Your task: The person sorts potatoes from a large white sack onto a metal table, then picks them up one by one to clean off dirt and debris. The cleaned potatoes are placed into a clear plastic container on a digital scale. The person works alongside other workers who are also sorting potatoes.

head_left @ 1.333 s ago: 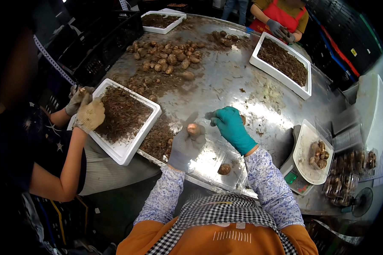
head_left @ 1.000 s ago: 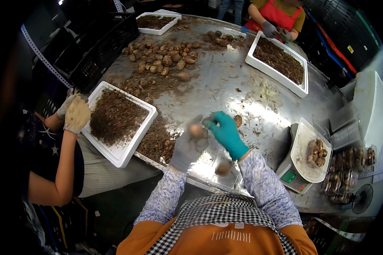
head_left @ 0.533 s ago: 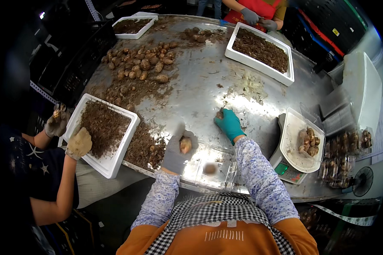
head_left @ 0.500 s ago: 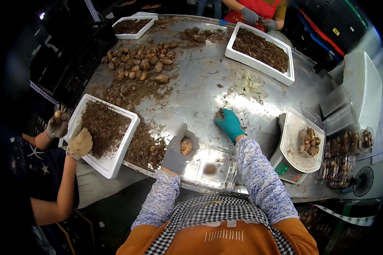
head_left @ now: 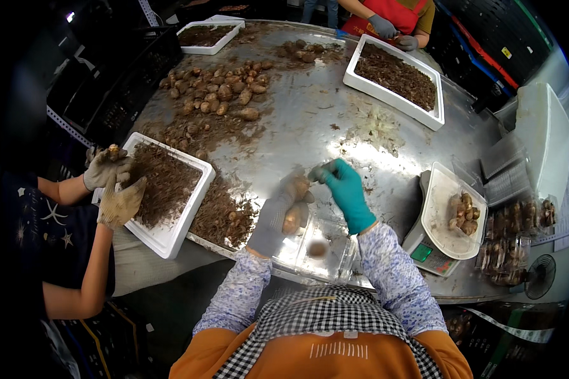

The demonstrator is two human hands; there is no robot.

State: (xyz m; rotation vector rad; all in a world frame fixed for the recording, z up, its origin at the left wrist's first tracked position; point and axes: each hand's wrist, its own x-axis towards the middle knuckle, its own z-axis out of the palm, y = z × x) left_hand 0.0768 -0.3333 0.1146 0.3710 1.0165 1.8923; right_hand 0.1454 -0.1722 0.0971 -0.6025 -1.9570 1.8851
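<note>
Above the table (head_left: 297, 126), two tubers (head_left: 291, 221) grasped in left hand (head_left: 270, 221), right hand (head_left: 349, 194) beside them, its hold unclear

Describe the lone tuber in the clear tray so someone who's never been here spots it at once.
Find the big metal table, then its near edge, beyond the checked apron. There, between the two floral sleeves, lies a clear plastic tray with a brown, roundish tuber in it. It sits alone, unlike the tubers heaped farther across the table and those in the grey-gloved left hand.
</note>
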